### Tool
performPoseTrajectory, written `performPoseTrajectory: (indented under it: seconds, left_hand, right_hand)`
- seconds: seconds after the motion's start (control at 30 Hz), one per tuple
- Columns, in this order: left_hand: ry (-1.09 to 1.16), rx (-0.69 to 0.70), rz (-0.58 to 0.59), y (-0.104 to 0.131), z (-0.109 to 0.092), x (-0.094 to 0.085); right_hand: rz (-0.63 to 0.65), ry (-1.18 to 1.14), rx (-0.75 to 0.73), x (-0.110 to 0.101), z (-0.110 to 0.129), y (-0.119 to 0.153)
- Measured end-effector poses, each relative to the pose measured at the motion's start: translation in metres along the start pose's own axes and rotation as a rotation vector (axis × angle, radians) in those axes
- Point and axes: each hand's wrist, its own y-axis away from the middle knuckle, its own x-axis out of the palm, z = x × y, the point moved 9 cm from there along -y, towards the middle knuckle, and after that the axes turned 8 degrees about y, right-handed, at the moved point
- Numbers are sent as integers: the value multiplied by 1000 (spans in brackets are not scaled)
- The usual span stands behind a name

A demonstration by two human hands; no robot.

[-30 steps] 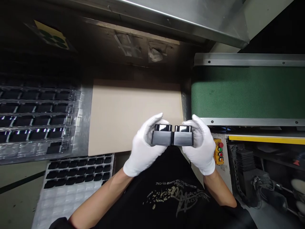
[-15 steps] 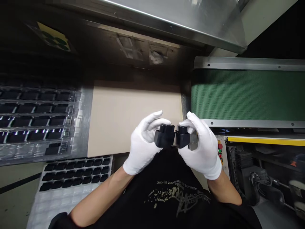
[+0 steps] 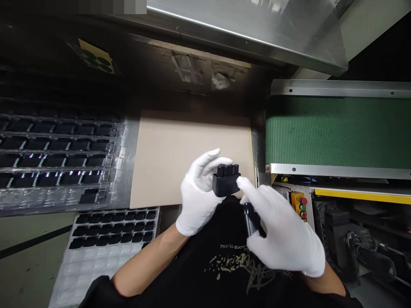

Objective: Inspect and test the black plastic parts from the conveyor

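Head view: two white-gloved hands at chest height before a tan cardboard sheet. The left hand pinches one black plastic part, long axis left to right, prongs pointing far. The right hand, nearer, closes around a second black part, lying near-to-far; its forefinger touches the first part. Two trays of black parts sit left; a green conveyor belt right.
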Motion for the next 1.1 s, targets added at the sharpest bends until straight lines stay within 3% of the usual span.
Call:
performPoseTrajectory:
  seconds: [0.13,0.2,0.3,0.4,0.63,0.7,0.77,0.83,0.9,0.93,1.03,1.1]
  left_hand:
    - [-120,135,-33,0,-11,3]
    - [-112,133,-37,-1,-11,4]
    - [-13,21,-46,-3,-4,4]
    - [65,-144,-60,-3,8,3]
    - [111,-261,-46,-3,25,-4]
    - [134,-413,-22,-9,37,-3]
    - [154,-627,87,-18,44,10]
    - [165,-737,220,-36,32,28]
    - [131,-647,304,-72,1,47]
    - [85,-519,323,-98,-20,56]
    - [-190,43,343,-192,-89,85]
    - [-432,315,341,-253,-112,107]
  right_hand:
    - [138,35,38,20,10,-5]
    - [211,49,-3,29,17,-6]
    - [322,20,-82,36,25,-4]
    - [343,-36,-51,32,19,0]
    - [228,-217,120,22,-13,13]
    - [143,-329,187,19,-30,14]
    - [34,-468,262,16,-53,15]
    - [-86,-614,326,13,-77,19]
    - [-183,-736,364,13,-96,26]
    - [-213,-782,383,15,-103,30]
    - [-280,-861,448,21,-115,44]
    - [-329,-882,497,24,-120,52]
